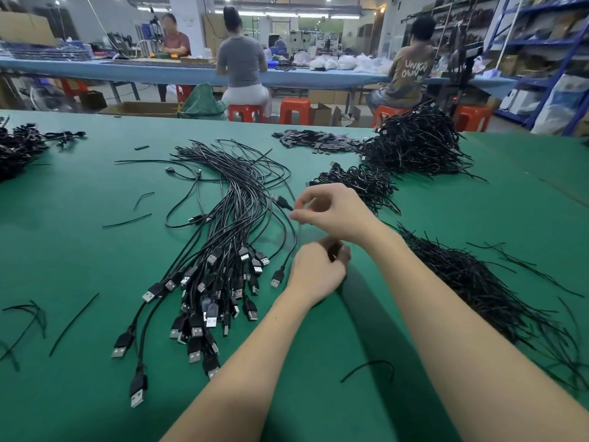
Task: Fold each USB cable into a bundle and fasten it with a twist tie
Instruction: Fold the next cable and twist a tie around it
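Your left hand point(318, 272) curls on cable point(294, 237); right hand point(334, 212) pinches small-plug end. Folding begun; next, fetch twist tie point(478, 282) at counter's right edge.

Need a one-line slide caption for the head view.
Both hands, left and right, fold one USB cable beside unbundled cables.

Both hands (fingers curled) left point(317, 275), right point(334, 212).

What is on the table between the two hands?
In the head view, a thin black cable runs from the right hand to the left hand, over bare green table.
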